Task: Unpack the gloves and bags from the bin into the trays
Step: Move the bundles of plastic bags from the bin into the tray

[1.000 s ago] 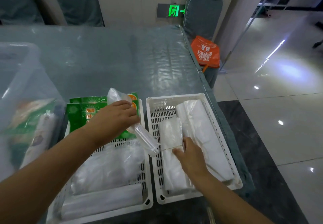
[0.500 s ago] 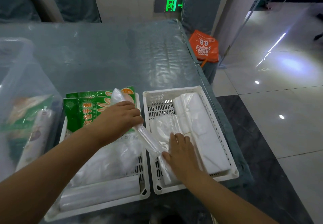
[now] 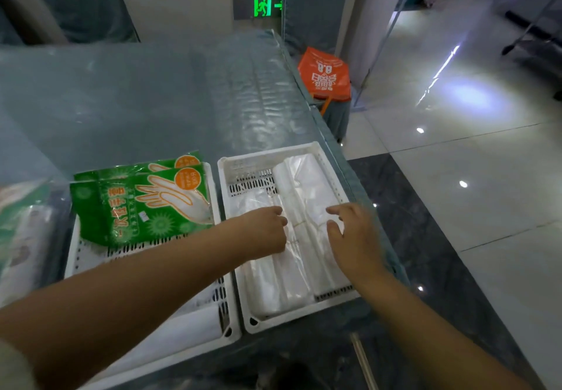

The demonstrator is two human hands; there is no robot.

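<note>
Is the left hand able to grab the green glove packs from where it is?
Probably yes. The left hand is over the right tray, and the green glove packs lie uncovered in the neighbouring tray.

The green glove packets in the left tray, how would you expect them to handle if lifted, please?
The green glove packets look flat and thin, so probably light and floppy. Their film looks glossy, so likely slippery. They overlap against the left tray, so one may slide off the other.
</note>
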